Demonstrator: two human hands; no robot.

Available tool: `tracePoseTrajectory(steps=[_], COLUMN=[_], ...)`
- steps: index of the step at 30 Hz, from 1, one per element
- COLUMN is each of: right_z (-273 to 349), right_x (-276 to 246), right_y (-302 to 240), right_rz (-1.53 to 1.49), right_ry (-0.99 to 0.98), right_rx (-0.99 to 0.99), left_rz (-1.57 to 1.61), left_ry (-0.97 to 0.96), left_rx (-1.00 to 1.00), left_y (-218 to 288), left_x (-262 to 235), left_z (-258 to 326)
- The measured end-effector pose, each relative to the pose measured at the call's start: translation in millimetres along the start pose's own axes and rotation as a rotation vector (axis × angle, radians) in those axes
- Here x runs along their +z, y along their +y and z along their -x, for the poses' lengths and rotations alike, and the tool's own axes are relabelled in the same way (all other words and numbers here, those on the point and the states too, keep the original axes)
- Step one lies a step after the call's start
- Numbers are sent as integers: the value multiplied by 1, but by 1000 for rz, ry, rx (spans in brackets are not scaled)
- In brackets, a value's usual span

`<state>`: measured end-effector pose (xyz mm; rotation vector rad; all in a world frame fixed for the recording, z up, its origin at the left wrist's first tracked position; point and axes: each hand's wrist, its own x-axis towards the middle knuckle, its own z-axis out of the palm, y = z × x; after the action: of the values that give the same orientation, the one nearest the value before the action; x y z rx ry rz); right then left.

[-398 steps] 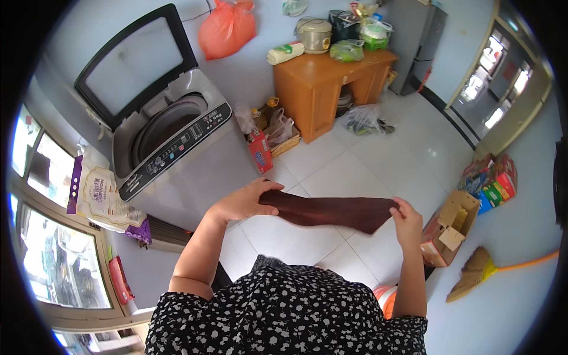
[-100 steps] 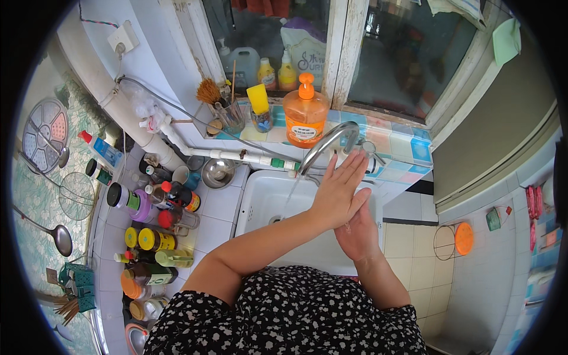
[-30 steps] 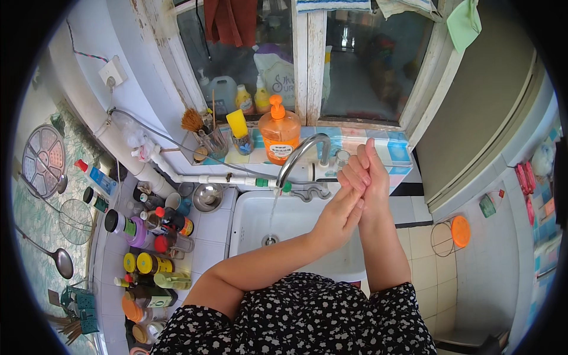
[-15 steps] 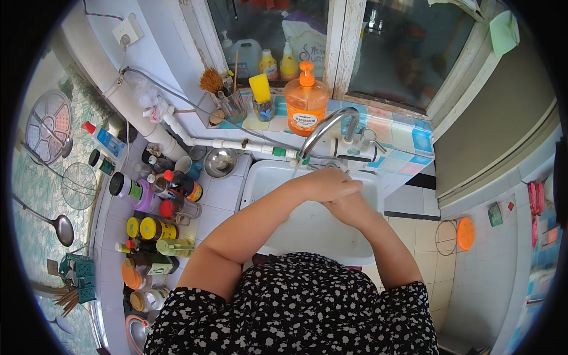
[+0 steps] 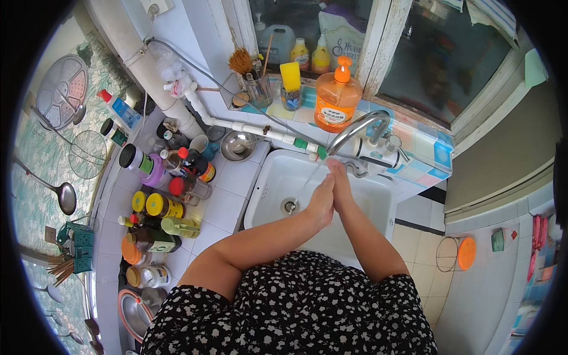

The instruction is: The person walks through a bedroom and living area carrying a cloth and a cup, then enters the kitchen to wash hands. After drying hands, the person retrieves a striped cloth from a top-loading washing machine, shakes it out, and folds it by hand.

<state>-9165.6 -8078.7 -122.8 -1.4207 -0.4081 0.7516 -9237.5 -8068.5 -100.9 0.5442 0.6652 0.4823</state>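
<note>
Over the white sink (image 5: 266, 183), my left hand (image 5: 321, 200) and my right hand (image 5: 341, 182) are pressed palm to palm, fingers stretched out toward the faucet. Neither one holds an object. A curved metal faucet (image 5: 361, 123) arches just beyond my fingertips. From it a thin stream of water (image 5: 310, 177) runs down beside my left hand toward the drain (image 5: 289, 206). The inner faces of both palms are hidden.
On the ledge stand an orange pump bottle (image 5: 337, 100), a yellow sponge (image 5: 290, 76) in a glass and a brush (image 5: 241, 61). A metal bowl (image 5: 238, 145) and several jars and bottles (image 5: 164, 205) line the tiled counter at left. Ladles and strainers hang beyond.
My hands were clasped one over the other, pointing right; now they lie palm to palm with fingers pointing away from me. The drain and water stream show more plainly. The view has shifted.
</note>
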Motion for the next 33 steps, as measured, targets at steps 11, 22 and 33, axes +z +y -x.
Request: tracePoseTrajectory(steps=[11, 22, 33], right_z=[-15, -7, 9], right_x=[44, 39, 53], right_y=[-28, 18, 2], right_rz=[-251, -418, -469], right_ry=[-42, -140, -284], right_rx=[361, 410, 422], left_rz=[-219, -146, -452], left_ry=[67, 187, 251], left_rx=[-10, -204, 47], left_y=[26, 26, 40], left_x=[-5, -45, -49], left_z=[-34, -79, -72])
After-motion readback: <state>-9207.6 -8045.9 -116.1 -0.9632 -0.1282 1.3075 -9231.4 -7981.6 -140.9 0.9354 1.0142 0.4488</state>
